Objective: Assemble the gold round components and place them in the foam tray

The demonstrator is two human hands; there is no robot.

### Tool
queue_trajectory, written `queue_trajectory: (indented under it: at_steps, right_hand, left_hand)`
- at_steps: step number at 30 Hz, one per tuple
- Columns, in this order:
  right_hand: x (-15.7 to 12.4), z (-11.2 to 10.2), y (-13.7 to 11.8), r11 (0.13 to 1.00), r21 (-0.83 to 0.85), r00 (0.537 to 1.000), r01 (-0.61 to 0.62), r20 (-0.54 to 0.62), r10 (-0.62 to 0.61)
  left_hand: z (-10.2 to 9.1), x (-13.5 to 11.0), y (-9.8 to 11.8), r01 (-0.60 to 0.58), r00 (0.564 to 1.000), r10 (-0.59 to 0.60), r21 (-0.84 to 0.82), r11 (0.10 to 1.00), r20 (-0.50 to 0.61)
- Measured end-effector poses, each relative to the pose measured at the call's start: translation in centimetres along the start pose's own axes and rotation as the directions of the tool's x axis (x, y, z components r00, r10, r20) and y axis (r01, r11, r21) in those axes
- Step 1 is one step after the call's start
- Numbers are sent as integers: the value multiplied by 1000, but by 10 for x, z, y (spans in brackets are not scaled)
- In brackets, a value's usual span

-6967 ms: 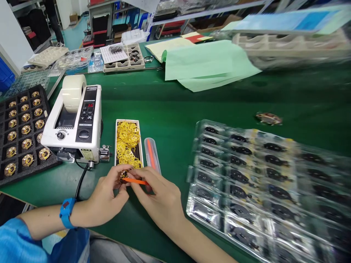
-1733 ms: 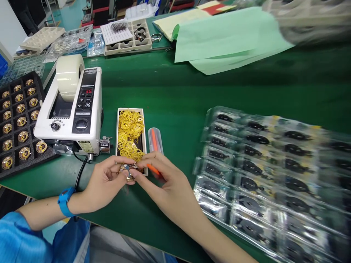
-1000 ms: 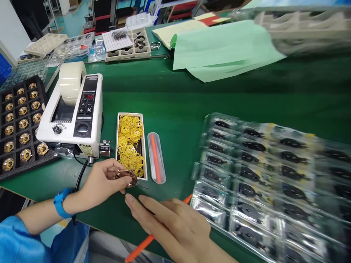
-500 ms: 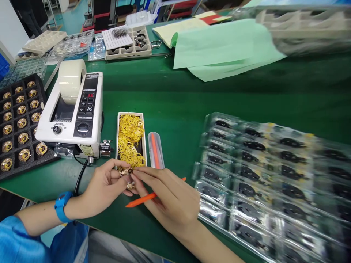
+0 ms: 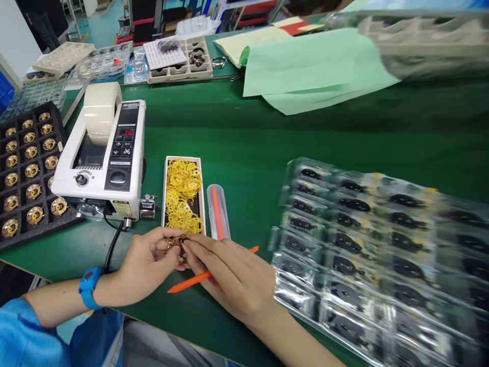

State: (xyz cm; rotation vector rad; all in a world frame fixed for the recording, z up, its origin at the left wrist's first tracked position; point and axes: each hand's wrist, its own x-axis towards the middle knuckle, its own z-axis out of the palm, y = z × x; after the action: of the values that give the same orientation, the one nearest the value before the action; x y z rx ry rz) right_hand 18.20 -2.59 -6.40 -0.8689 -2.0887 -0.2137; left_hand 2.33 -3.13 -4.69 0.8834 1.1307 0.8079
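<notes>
My left hand [image 5: 147, 262], with a blue wristband [image 5: 89, 288], is closed around a small copper-gold metal part [image 5: 182, 250], mostly hidden by the fingers. The fingertips of my right hand [image 5: 237, 278] meet the same part from the right. An orange pointed stick [image 5: 190, 281] lies through the right hand, its tip down to the left. Just beyond both hands stands a narrow white box [image 5: 165, 196] of thin yellow rings [image 5: 182, 191]. Beside it lies a clear plastic tube [image 5: 225, 220] with another orange stick inside.
A white tape dispenser [image 5: 132, 188] stands on the left, with a tally counter [image 5: 148, 206] against it. Further left, a black foam tray [image 5: 23, 201] holds several round gold parts. Clear blister trays [image 5: 324, 255] with black parts fill the right. Green sheets [image 5: 305, 66] lie at the back.
The held metal part has turned slightly and looks darker. The orange stick's tip has shifted a little left and down. Both hands stay together over the same spot.
</notes>
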Motion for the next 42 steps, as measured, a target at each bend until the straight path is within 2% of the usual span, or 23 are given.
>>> queue_trajectory:
  at_steps: [9,15,19,23,26,28,31,34,36,42]
  right_hand:
    - [1,0,-4,999,-39,1000,-9,-11,8]
    - [3,-2,-5,997,3,997,-80,-16,80]
    - [3,0,-7,994,16,994,-106,-10,106]
    - [3,1,-7,984,42,985,-175,6,175]
    - [3,-5,-5,934,166,948,-316,17,318]
    - [4,-11,-2,865,260,900,-429,45,433]
    - [7,-19,6,733,356,813,-579,187,551]
    - [10,-22,9,640,423,767,-641,385,513]
    - [12,-21,8,621,461,769,-634,460,444]
    - [11,-17,2,671,510,832,-538,451,323]
  left_hand:
    - [0,-1,-5,-149,989,151,160,976,0]
    - [0,-2,-2,-174,985,175,190,966,9]
    - [2,-1,1,-133,991,133,93,987,9]
    - [0,4,6,1,999,2,-73,997,43]
    - [-3,8,10,77,996,-71,-116,990,55]
    - [-5,10,12,99,994,-92,-138,985,61]
    - [-5,10,15,117,992,-107,-172,978,68]
    - [-4,9,18,124,991,-113,-166,978,75]
    - [-4,9,20,114,992,-103,-157,981,74]
    - [-6,8,21,106,991,-95,-114,988,98]
